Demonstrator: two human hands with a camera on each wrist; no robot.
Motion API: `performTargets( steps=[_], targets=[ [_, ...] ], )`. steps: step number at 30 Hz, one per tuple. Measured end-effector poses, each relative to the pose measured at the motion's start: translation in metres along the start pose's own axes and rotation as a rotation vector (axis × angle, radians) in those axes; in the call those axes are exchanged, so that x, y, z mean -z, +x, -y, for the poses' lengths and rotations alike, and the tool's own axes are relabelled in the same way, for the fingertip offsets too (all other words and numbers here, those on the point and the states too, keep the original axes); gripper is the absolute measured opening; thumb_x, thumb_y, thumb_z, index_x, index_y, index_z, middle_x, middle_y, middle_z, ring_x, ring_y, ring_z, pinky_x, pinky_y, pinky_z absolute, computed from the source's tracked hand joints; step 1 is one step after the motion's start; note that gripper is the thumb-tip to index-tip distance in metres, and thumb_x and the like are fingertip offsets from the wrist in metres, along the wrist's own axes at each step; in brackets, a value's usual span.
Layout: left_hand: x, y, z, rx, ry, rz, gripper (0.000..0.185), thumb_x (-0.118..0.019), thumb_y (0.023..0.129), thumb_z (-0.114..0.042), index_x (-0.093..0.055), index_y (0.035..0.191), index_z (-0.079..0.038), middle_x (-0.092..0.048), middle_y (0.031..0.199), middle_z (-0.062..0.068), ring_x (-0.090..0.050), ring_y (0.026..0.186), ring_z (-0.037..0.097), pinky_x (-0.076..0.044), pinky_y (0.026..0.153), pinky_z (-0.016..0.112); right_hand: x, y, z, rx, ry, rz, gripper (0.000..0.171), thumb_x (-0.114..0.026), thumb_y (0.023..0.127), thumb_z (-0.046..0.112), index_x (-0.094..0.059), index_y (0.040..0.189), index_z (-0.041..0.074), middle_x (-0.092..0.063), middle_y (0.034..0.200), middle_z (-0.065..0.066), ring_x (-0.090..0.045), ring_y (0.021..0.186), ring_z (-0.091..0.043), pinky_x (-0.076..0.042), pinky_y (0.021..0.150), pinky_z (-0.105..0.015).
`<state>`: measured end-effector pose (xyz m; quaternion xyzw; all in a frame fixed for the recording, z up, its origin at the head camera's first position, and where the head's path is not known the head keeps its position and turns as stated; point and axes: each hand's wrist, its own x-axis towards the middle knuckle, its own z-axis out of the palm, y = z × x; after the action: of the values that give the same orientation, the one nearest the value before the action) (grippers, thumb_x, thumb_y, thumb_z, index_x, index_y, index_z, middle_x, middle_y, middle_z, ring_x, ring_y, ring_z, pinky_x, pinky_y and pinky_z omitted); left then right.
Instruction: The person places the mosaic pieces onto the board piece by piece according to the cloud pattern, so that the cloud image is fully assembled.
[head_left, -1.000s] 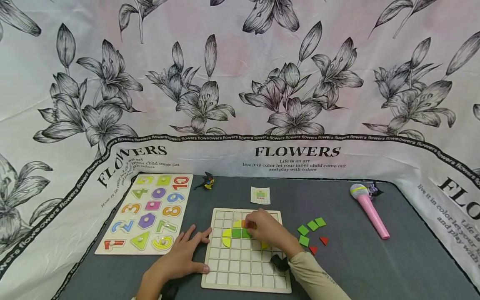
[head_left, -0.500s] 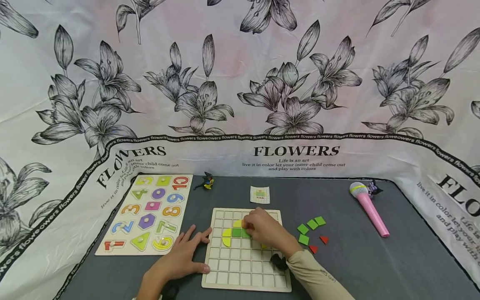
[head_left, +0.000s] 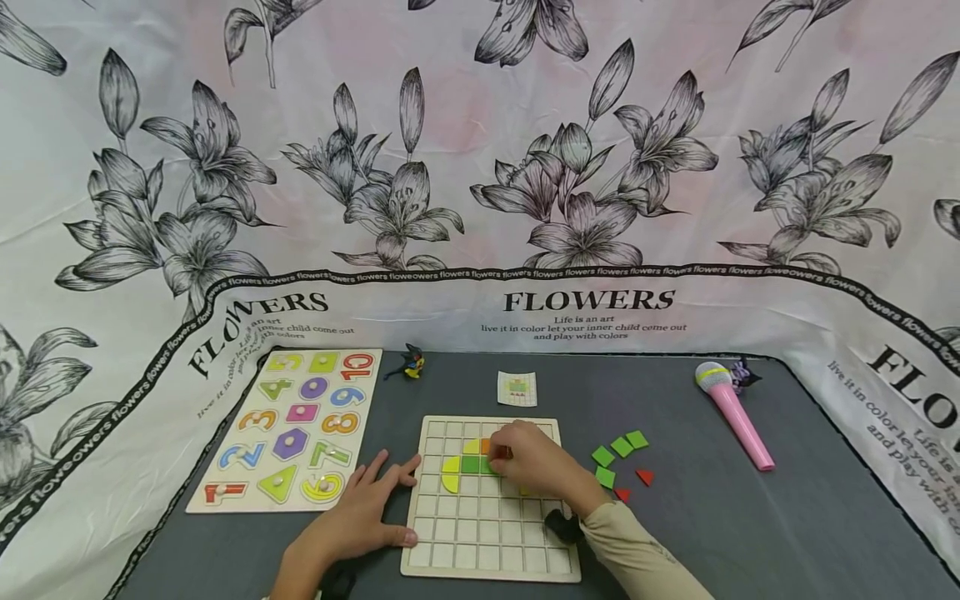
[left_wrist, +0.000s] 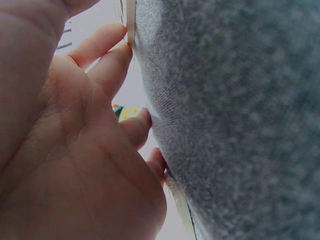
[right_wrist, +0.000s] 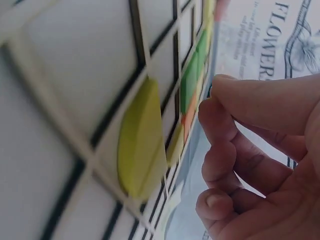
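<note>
The grid board (head_left: 491,500) lies flat on the grey worktop (head_left: 750,533), near the person's edge at centre. The left hand (head_left: 360,521) rests at the board's 9 o'clock side, fingers straight and spread, thumb tip against the lower-left rim; the left wrist view shows fingertips (left_wrist: 142,120) pressed to the cloth beside the board edge. Judged purpose: bracing the board so it does not slide while pieces are seated.

The right hand (head_left: 536,467) hovers over the board's upper middle cells. Its grip is pressed together at the fingertips (right_wrist: 220,115), curled toward the orange piece (head_left: 486,447). Whether the tips actually pinch that piece cannot be told; the right wrist view shows them just beside the row, with contact unclear.

Seated pieces: yellow curved pieces (head_left: 452,473) at the 9 o'clock end of the group, a green square (head_left: 472,464) between them and the hand. They sit inside cells, flush with the rails.

Loose green tiles (head_left: 618,450) and red triangles (head_left: 643,477) lie at the board's 3 o'clock, within reach of the right hand. A small pattern card (head_left: 517,388) lies at 12 o'clock, facing the person, judged to serve as reference.

Also present: number puzzle (head_left: 296,429) at 9 o'clock and pink microphone (head_left: 731,412) at 2 o'clock.
</note>
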<state>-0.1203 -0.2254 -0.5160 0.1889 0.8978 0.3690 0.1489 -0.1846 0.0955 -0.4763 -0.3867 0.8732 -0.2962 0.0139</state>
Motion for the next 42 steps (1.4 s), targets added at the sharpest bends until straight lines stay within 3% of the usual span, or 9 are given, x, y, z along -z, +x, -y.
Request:
performTargets(
  steps=[6, 14, 21, 31, 37, 42],
  targets=[
    [-0.005, 0.004, 0.011, 0.003, 0.006, -0.012, 0.103, -0.089, 0.076, -0.064, -0.049, 0.16, -0.02, -0.057, 0.149, 0.0, -0.007, 0.16, 0.052, 0.002, 0.123, 0.075, 0.017, -0.016, -0.008, -0.068, 0.028, -0.034, 0.014, -0.077, 0.095, 0.001, -0.077, 0.087, 0.013, -0.063, 0.081, 0.013, -0.053, 0.077, -0.008, -0.049, 0.068, -0.03],
    [-0.004, 0.003, 0.01, 0.001, 0.006, -0.012, 0.105, -0.089, 0.076, -0.064, -0.048, 0.16, -0.018, -0.059, 0.144, -0.002, -0.007, 0.16, 0.053, 0.002, 0.122, 0.076, 0.042, -0.04, -0.021, -0.172, 0.039, -0.099, 0.007, -0.077, 0.097, 0.003, -0.078, 0.095, 0.009, -0.065, 0.087, 0.009, -0.054, 0.078, -0.01, -0.05, 0.065, -0.03],
    [-0.003, 0.003, 0.01, 0.003, 0.013, -0.012, 0.108, -0.089, 0.076, -0.064, -0.045, 0.163, -0.017, -0.059, 0.142, -0.007, -0.006, 0.16, 0.052, 0.002, 0.123, 0.075, 0.06, -0.063, -0.036, -0.204, 0.004, -0.141, 0.007, -0.078, 0.096, 0.001, -0.079, 0.1, 0.007, -0.066, 0.09, 0.009, -0.058, 0.081, -0.009, -0.054, 0.07, -0.032],
    [-0.004, 0.002, 0.011, -0.008, 0.016, -0.016, 0.106, -0.088, 0.077, -0.064, -0.046, 0.162, -0.016, -0.059, 0.143, -0.006, -0.007, 0.16, 0.052, 0.001, 0.123, 0.074, 0.073, -0.093, -0.057, -0.205, -0.044, -0.119, 0.015, -0.082, 0.091, 0.002, -0.08, 0.106, 0.006, -0.073, 0.101, 0.002, -0.064, 0.089, -0.02, -0.056, 0.078, -0.042],
    [-0.004, 0.003, 0.012, 0.007, 0.008, -0.011, 0.106, -0.089, 0.076, -0.064, -0.046, 0.161, -0.016, -0.058, 0.145, -0.004, -0.005, 0.16, 0.052, 0.003, 0.123, 0.074, 0.075, -0.104, -0.062, -0.17, -0.049, -0.084, 0.02, -0.085, 0.087, 0.002, -0.08, 0.106, 0.005, -0.071, 0.098, 0.002, -0.062, 0.086, -0.019, -0.053, 0.075, -0.038],
    [-0.004, 0.004, 0.013, 0.004, -0.002, -0.009, 0.104, -0.09, 0.076, -0.063, -0.048, 0.16, -0.017, -0.057, 0.149, 0.0, -0.004, 0.161, 0.051, 0.004, 0.123, 0.074, 0.075, -0.111, -0.062, -0.173, 0.011, -0.022, 0.023, -0.087, 0.085, 0.004, -0.08, 0.106, 0.005, -0.065, 0.09, 0.006, -0.057, 0.083, -0.017, -0.048, 0.071, -0.035]
  ],
)
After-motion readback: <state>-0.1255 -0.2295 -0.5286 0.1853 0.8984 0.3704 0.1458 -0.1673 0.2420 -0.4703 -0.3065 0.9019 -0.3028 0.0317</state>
